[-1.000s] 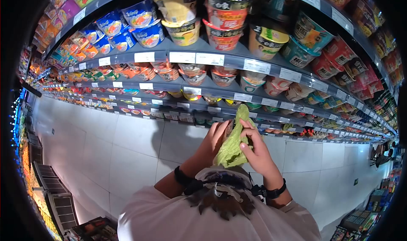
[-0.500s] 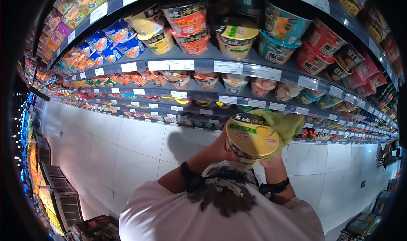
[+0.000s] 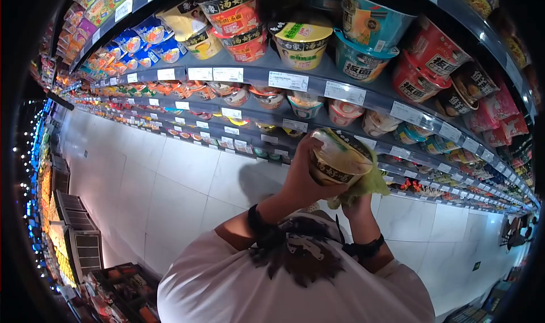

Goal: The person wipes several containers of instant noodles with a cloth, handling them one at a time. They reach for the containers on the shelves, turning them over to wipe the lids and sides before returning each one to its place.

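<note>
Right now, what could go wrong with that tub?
Slip: the noodle tub is tilted, the left hand holds one side, and the green cloth partly hides the right hand, so its grip is unclear.
Drop: it might land on the tiled floor.

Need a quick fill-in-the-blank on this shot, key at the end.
The left hand grips a noodle cup; the ____ hand is partly covered by a cloth.
The cloth is ____.
On the shelf, a yellow-lidded cup stands ____ the red stack and the teal stack.

Missing words: right; green; between.
</note>
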Demonstrator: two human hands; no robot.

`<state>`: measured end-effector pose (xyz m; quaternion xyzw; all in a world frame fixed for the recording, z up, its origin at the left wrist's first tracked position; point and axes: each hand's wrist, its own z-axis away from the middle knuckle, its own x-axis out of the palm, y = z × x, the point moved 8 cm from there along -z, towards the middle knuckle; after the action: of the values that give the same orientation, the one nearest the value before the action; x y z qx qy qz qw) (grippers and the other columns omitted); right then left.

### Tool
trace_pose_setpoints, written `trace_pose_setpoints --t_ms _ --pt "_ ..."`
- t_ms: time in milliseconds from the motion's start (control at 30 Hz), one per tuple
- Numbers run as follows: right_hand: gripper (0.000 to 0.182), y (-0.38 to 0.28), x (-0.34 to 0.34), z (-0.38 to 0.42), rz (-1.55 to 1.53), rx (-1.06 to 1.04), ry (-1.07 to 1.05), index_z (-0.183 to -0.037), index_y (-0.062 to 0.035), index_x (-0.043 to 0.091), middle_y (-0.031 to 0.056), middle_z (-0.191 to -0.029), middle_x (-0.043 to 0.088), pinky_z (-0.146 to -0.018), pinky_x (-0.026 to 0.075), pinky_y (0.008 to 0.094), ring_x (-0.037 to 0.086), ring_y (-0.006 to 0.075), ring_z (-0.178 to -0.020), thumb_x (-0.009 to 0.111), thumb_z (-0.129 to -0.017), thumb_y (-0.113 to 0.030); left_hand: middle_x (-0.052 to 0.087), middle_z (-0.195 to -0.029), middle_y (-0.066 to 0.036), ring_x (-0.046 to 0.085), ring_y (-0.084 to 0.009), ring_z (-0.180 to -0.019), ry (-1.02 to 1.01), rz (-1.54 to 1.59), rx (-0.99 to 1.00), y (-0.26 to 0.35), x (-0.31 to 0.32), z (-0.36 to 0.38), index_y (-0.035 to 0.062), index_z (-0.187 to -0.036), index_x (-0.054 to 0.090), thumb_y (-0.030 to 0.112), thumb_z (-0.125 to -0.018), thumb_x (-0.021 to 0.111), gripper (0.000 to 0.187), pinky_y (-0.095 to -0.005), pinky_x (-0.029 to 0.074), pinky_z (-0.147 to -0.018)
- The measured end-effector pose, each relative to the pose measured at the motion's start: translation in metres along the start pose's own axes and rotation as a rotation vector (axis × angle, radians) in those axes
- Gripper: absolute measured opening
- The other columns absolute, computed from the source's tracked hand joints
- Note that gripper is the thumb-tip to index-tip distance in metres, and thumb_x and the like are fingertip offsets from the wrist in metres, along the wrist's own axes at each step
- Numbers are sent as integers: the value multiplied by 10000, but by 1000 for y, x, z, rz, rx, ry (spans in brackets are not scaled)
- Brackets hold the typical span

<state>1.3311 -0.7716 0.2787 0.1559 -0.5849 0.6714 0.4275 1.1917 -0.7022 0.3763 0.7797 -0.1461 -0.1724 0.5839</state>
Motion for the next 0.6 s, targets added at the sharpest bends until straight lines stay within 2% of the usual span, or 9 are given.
trace_pose_setpoints --t_ms 133,167,200,267,333,400,500,533,600 --pt "541 4 -7 -7 -111 156 -12 -1456 -91 423 114 -1455 484 -1087 442 430 511 276 -1306 433 -1047 -445 365 -1317 -128 436 -235 -1250 -23 153 83 3 3 -3 135 -1350 215 154 -579 954 1068 -406 428 -1029" --pt "534 2 4 -6 -203 148 -128 -1455 -94 427 121 -1458 483 -1095 436 441 507 289 -1309 431 -1048 -440 365 -1317 -128 436 -235 -1250 -24 151 83 0 4 -4 135 -1350 215 154 -579 954 1068 -406 428 -1029" --pt "527 -1 16 -4 -296 136 -245 -1454 -97 432 127 -1461 482 -1102 429 453 504 301 -1311 429 -1048 -434 360 -1355 -160 438 -268 -1270 -24 249 69 -7 7 -7 132 -1351 221 201 -571 969 1083 -422 422 -1045" --pt "522 -5 28 -6 -329 147 -232 -1452 -93 434 129 -1459 487 -1105 427 463 502 307 -1313 431 -1048 -423 356 -1394 -192 441 -300 -1290 -34 344 64 -16 10 -19 130 -1352 227 247 -563 984 1099 -439 416 -1061" --pt "517 -10 44 -9 -355 149 -227 -1451 -90 437 132 -1458 491 -1107 424 474 499 313 -1316 433 -1047 -412 294 -1465 -240 409 -391 -1344 75 67 573 17 2 -31 167 -1335 236 299 -555 997 1097 -491 404 -1085" --pt "583 2 57 -2 -542 290 -195 -1477 -89 397 137 -1480 472 -1143 383 498 476 317 -1346 453 -1031 -460 279 -1478 -259 396 -407 -1351 144 -36 672 23 -4 -42 190 -1337 222 311 -564 992 1098 -504 394 -1090" --pt "552 -2 69 -1 -486 288 -199 -1460 -95 415 132 -1464 483 -1138 385 477 497 303 -1318 452 -1032 -441 274 -1478 -276 392 -429 -1350 251 -166 742 40 -18 -55 216 -1329 215 344 -579 986 1083 -526 387 -1093" --pt "486 -18 72 1 -191 77 -322 -1368 -67 492 130 -1365 545 -1092 428 485 545 302 -1250 478 -1026 -412 273 -1477 -291 389 -449 -1354 274 -186 778 49 -27 -61 204 -1319 249 336 -563 992 1068 -531 394 -1090" --pt "479 -23 69 -1 -278 113 -291 -1361 -68 499 128 -1324 571 -1073 446 483 567 301 -1218 470 -1028 -411 306 -1455 -297 417 -452 -1329 358 -71 854 56 -43 -75 192 -1310 298 327 -546 998 1045 -534 413 -1074"
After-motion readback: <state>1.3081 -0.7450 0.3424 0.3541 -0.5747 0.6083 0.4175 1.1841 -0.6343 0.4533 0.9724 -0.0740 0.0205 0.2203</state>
